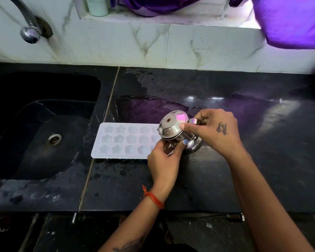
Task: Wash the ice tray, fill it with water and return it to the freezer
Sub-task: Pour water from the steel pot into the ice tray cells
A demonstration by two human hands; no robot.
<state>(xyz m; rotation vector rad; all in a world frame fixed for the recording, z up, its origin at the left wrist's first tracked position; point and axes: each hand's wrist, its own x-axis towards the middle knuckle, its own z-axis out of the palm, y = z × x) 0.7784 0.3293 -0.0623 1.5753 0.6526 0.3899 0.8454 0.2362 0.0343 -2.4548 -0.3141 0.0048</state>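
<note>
A white ice tray point(124, 140) with star-shaped wells lies flat on the wet black counter point(253, 142), just right of the sink. Over the tray's right end both hands hold a small steel jug point(173, 130), tilted to the left with its lid facing me. My left hand point(165, 160) cups the jug from below. My right hand point(215, 130) grips its handle, with the thumb pressed on the lid's rim. The jug and my hands hide the tray's right end. Whether the wells hold water I cannot tell.
A black sink point(44, 124) with a metal drain point(53, 139) fills the left side. A chrome tap point(28, 28) comes out of the marble wall above it. Purple cloth point(291, 20) hangs at the upper right, and a pale cup point(97, 6) stands on the ledge.
</note>
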